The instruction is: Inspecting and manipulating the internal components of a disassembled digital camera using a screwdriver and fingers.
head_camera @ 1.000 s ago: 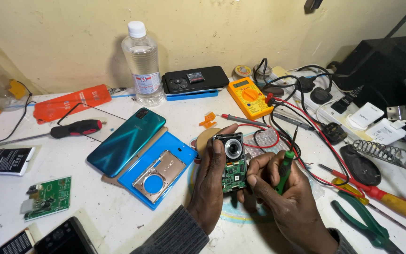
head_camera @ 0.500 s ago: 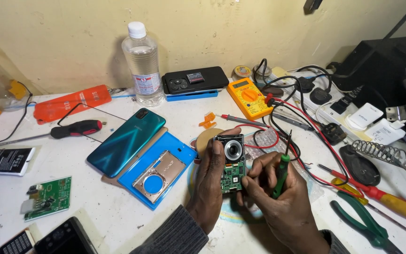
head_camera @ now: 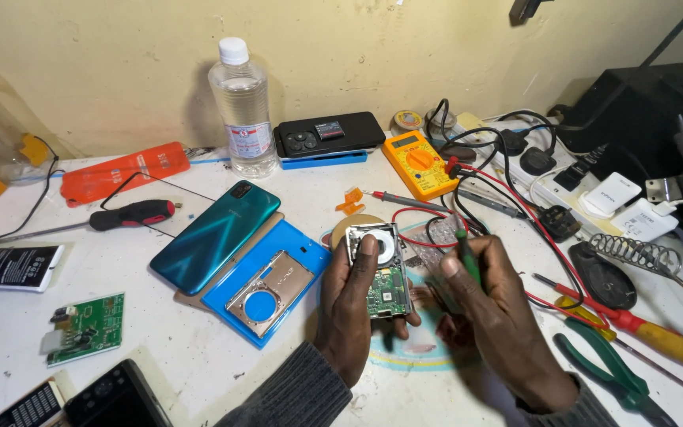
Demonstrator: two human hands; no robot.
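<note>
at frame centre the left hand (head_camera: 351,304) grips a small hard drive (head_camera: 379,269), circuit board exposed. the right hand (head_camera: 493,316) clasps a green-handled screwdriver (head_camera: 466,253) just beside it. board appears not yet removed; teardown looks early.

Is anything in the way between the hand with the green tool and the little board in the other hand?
Nothing visible is. The left hand holds the small circuit board up off the table, and the right hand with the green tool is right beside it. Only open air lies between them; the red wire runs behind.
</note>
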